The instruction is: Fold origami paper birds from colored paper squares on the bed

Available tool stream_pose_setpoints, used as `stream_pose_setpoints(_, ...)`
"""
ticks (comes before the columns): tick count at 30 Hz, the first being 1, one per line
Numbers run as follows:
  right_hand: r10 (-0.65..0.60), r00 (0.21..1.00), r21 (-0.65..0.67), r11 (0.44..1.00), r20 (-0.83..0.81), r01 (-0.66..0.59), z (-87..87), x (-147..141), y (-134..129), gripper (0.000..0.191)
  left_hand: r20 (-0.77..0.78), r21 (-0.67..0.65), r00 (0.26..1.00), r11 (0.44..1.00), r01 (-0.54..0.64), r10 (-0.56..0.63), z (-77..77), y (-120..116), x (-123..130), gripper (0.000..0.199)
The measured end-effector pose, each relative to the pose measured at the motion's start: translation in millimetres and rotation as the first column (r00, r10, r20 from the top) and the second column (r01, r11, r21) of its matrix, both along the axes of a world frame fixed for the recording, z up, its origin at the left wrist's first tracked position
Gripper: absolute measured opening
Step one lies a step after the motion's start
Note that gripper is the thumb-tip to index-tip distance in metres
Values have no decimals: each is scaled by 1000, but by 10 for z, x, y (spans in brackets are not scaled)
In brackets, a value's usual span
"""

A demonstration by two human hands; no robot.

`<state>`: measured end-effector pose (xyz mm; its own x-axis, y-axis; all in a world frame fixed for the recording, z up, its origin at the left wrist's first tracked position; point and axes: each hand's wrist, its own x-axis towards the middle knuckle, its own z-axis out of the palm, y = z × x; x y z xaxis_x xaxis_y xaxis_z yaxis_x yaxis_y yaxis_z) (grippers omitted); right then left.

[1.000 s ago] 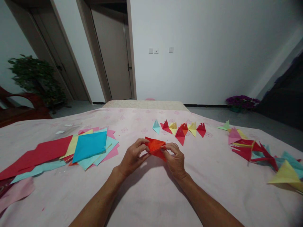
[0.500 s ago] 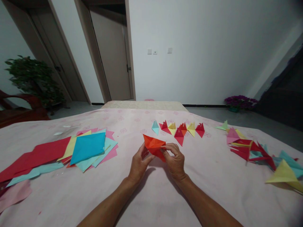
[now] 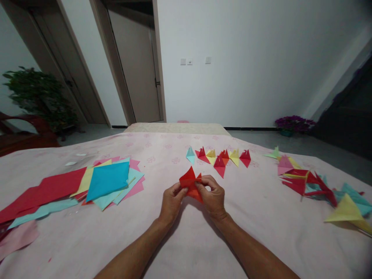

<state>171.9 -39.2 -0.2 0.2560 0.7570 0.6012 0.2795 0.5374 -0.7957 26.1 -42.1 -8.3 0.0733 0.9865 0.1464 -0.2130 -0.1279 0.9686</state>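
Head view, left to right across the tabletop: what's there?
Red sheets, blue sheet, left hand, orange folded paper, right hand, rightmost red piece of the folded row, pale green folded piece, large yellow folded piece.

The head camera looks forward and down over the nearby table (image 3: 258, 193).

Fingers (image 3: 209, 181) partly hide the orange paper (image 3: 190, 186); picture edges cut off the chair (image 3: 43, 133), red sheet (image 3: 17, 204) and both forearms (image 3: 132, 248).
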Motion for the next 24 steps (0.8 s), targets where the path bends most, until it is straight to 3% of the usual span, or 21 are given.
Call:
stream_pose_setpoints(9, 87, 992, -143, 985, -96, -100, 24, -27, 17, 11, 77, -131, 997, 991, -1, 11, -8, 7, 33, 31)
stream_pose_setpoints(15, 219, 973, -174, 958, -78, -229, 63, 72, 48, 24, 271, -251, 962, 964, 86, -15, -11, 55, -31, 33)
stream_pose_setpoints(19, 241, 967, -104, 967, 87, -232, 29, 176, 69, 37, 366, -289, 930, 948, 137, -23, 10, 98, -85, 35)
stream_pose_setpoints(24, 79, 899, 120, 982, 431, -144, 21, 204, 49, 51, 423, -310, 906, 939, 150, -5, 15, 132, -124, 30)
